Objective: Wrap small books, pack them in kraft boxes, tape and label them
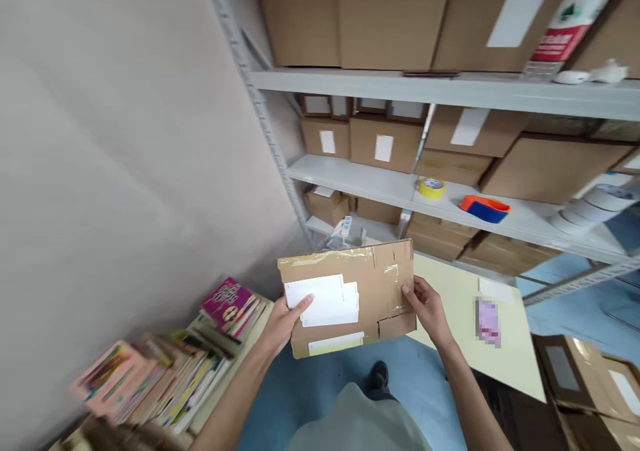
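Note:
I hold a flat brown cardboard parcel (370, 284) in front of me with both hands. It carries clear and tan tape and white labels (330, 301) on its face. My left hand (283, 321) grips its left edge, thumb on a white label. My right hand (425, 308) grips its right edge, thumb pressed on the cardboard. The parcel hangs in the air above a blue floor (310, 391) and my dark shoe (376, 376).
Grey metal shelves (440, 91) full of cardboard boxes stand ahead, with a yellow tape roll (432, 186), an orange-blue tape dispenser (484, 208) and white tape rolls (590, 208). A pale yellow table (460, 298) is at right. Stacked books (190, 364) lie lower left by a grey wall. Cardboard boxes (590, 384) sit lower right.

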